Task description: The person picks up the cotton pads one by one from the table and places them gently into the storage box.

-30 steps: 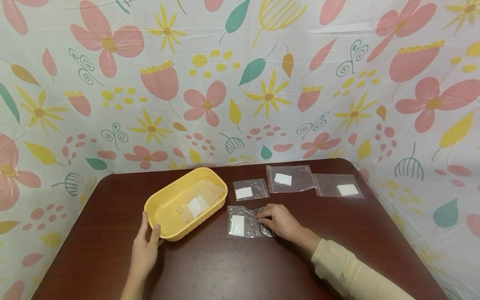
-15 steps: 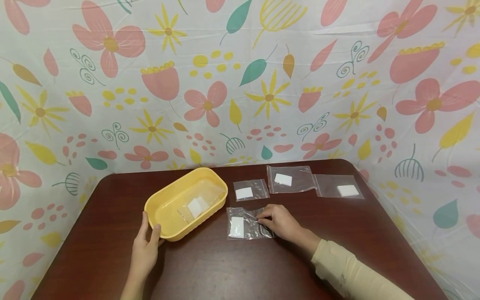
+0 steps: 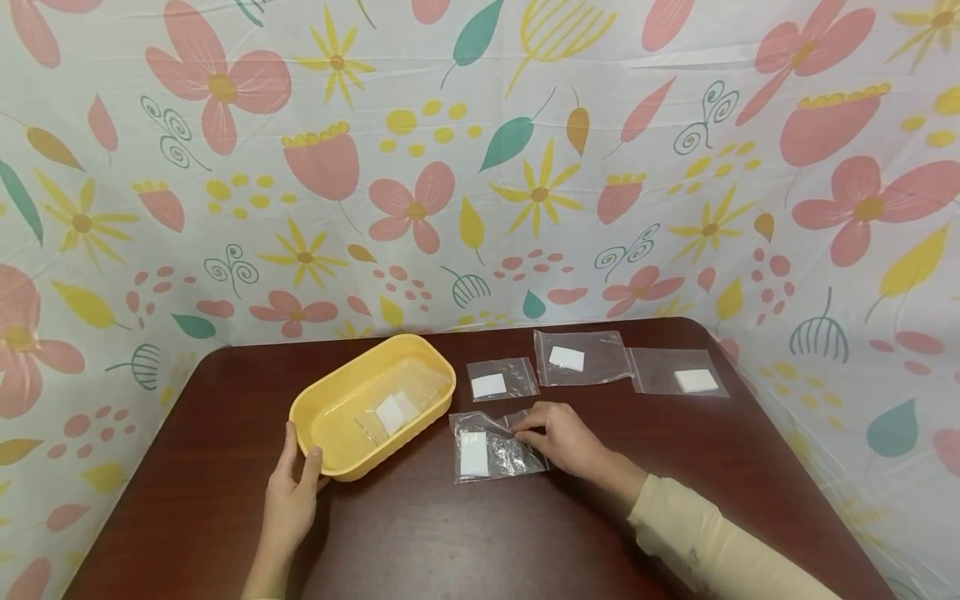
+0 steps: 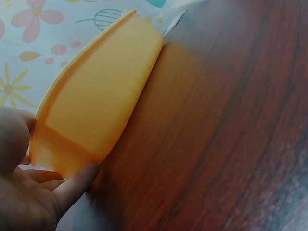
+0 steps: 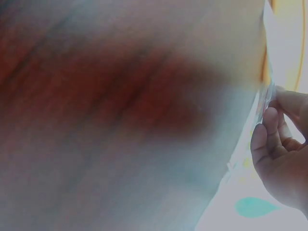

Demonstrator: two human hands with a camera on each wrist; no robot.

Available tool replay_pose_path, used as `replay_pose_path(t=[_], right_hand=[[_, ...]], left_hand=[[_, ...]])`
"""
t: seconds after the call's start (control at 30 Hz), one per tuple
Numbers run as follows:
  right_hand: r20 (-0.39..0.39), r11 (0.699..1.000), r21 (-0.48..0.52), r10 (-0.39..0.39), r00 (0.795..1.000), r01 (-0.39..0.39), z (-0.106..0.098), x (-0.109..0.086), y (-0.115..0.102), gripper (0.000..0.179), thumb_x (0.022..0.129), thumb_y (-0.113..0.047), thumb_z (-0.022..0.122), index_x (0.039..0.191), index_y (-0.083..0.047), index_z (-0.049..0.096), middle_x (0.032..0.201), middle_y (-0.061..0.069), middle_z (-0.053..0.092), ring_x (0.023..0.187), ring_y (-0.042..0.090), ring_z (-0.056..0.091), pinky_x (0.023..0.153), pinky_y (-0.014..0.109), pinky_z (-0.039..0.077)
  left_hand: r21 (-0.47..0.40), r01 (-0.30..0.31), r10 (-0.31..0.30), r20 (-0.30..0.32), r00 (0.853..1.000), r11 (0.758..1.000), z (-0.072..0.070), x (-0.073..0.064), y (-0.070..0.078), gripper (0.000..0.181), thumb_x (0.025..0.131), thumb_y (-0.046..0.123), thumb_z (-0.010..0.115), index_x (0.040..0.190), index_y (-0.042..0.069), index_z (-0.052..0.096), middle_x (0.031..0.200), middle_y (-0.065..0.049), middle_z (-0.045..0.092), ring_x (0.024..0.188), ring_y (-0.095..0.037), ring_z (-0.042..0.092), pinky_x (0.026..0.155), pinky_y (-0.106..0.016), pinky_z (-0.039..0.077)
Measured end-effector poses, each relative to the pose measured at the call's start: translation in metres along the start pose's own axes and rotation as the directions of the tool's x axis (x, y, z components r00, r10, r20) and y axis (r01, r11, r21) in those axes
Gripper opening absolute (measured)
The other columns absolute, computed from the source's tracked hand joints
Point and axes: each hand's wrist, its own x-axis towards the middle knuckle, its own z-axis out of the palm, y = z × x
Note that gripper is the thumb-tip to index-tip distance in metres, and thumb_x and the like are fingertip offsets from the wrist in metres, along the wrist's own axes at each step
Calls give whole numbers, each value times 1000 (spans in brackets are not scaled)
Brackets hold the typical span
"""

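My left hand [image 3: 291,493] grips the near left corner of a yellow plastic basin [image 3: 327,456]. In the left wrist view the thumb is by the rim and the fingers lie against the basin's outer side. Inside the basin lies a clear bag with white pieces [image 3: 395,412]. To the right, my right hand [image 3: 562,437] pinches the upper right part of a clear zip bag [image 3: 504,456], which holds a white rectangular piece [image 3: 474,453]. That bag is wrinkled and lies on or just above the table. The right wrist view shows thumb and finger meeting on the plastic.
Behind the pinched bag lie three more clear bags, each with a white piece: a small bag [image 3: 517,377], a larger bag [image 3: 600,367] and one at the right [image 3: 660,367]. The dark wooden table [image 3: 442,542] meets a flowered cloth [image 3: 480,283] at the back and sides.
My right hand has shifted slightly upward, and the bag it pinches has moved a little left and creased differently. The left hand and the basin have stayed put.
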Motion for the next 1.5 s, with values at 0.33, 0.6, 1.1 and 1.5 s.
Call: replay_pose_path(t=[0.33, 0.6, 1.1, 1.5], right_hand=[[-11, 999, -5, -43, 999, 43, -12, 5, -11, 11, 84, -1, 80, 92, -7, 82, 77, -7, 65, 68, 4, 53, 55, 19, 49], [-20, 998, -4, -70, 997, 70, -23, 7, -22, 11, 84, -1, 80, 93, -8, 82, 79, -7, 66, 69, 4, 55, 57, 19, 51], [8, 998, 16, -55, 998, 55, -50, 17, -52, 12, 88, -4, 78, 98, -10, 82, 84, -8, 66, 66, 5, 52, 52, 19, 49], [-14, 996, 26, -86, 996, 86, -70, 25, -68, 12, 87, -3, 79, 96, -10, 82, 83, -9, 64, 68, 6, 52, 53, 20, 49]], left_hand=[[-2, 1, -1, 2, 1000, 1000, -1, 0, -1, 68, 109, 25, 45, 162, 17, 3, 166, -11, 4, 129, -36, 45, 87, -30, 57], [1, 12, -12, -2, 1000, 1000, -1, -1, -1, 68, 109, 28, 45, 162, 17, 4, 166, -10, 5, 131, -34, 43, 87, -28, 57], [7, 26, -26, -1, 1000, 1000, -1, 0, -1, 68, 109, 32, 45, 162, 19, 4, 165, -7, 4, 132, -34, 42, 88, -30, 57], [9, 8, -8, -4, 1000, 1000, 0, 1, -2, 68, 109, 31, 45, 162, 18, 5, 166, -11, 6, 131, -36, 43, 87, -31, 57]])
